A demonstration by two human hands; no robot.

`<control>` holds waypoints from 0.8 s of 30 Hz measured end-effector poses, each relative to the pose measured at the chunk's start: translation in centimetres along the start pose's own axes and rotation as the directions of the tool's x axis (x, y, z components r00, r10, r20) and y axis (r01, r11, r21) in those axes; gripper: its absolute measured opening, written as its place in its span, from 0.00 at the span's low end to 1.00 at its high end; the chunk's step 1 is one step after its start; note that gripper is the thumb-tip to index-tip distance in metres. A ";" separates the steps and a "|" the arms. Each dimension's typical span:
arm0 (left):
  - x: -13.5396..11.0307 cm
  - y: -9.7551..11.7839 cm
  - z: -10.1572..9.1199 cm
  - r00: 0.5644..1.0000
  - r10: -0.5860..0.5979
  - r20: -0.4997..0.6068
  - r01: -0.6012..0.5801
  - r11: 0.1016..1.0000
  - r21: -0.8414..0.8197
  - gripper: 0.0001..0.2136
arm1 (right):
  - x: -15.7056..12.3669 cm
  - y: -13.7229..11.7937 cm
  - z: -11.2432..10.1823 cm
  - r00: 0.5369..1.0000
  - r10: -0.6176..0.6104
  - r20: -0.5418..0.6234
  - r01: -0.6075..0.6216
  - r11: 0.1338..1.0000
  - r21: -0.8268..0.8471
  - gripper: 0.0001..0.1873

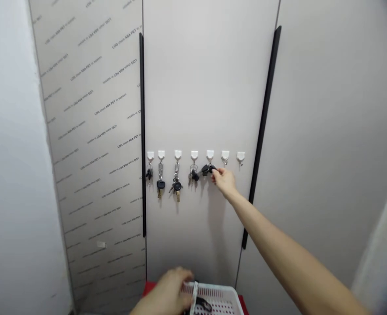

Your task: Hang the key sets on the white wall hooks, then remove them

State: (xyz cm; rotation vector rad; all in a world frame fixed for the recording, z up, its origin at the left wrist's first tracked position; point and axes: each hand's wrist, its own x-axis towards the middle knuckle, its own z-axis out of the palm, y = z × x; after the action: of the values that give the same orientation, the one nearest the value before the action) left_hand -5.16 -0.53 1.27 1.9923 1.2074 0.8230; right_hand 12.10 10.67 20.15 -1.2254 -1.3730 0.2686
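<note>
A row of white hooks is stuck on a pale cupboard door. My right hand reaches up to the fifth hook and pinches a black key bunch that hangs from it. Key bunches hang on the hooks to its left, such as one with a brass key. The two hooks on the right, including the last hook, are bare. My left hand is low in view, its fingers curled over the rim of a white perforated basket, which holds a dark key item.
Long black handles run down the cupboard doors. The left panel still wears printed protective film. A white wall closes the left side. Something red lies under the basket.
</note>
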 end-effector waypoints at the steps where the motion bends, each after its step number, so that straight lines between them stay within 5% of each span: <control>1: 1.0 1.5 -1.2 0.999 -0.005 -0.040 0.005 1.000 0.000 0.14 | 0.1 -0.2 -0.3 1.000 0.000 -0.002 0.000 1.000 0.016 0.11; 5: 6.8 7.9 -5.1 0.966 -0.030 -0.257 0.003 0.995 -0.102 0.17 | 1.4 -2.1 -1.6 0.999 -0.038 -0.025 0.039 0.999 0.036 0.10; 7: 9.8 10.2 -6.0 0.905 -0.054 -0.421 -0.002 0.991 -0.130 0.21 | 2.3 -3.5 -1.7 0.997 -0.074 -0.031 0.075 0.997 0.019 0.09; 12: 14.4 13.0 -5.5 0.794 -0.148 -0.590 0.101 0.989 -0.111 0.27 | 2.9 -5.8 -2.0 0.994 -0.106 0.009 0.103 0.985 0.139 0.08; 15: 15.5 13.8 -5.4 0.752 -0.254 -0.609 0.197 0.967 -0.161 0.19 | 0.9 -5.7 -3.0 0.988 -0.122 0.096 0.096 0.965 0.245 0.08; 20: 16.1 14.1 -7.8 0.784 -0.180 -0.594 0.109 0.982 -0.154 0.08 | -5.2 -2.4 -5.6 0.916 -0.035 0.399 -0.060 0.973 0.223 0.11; 24: 15.9 15.0 -10.5 0.825 -0.076 -0.561 -0.019 0.987 -0.161 0.10 | -10.7 2.5 -5.8 0.752 0.137 0.645 -0.267 0.958 0.108 0.12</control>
State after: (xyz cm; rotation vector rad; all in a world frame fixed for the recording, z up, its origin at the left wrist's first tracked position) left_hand 0.04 10.80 22.05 1.6360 1.4290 1.5215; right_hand 15.24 0.71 13.47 -1.1626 -1.7299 1.0312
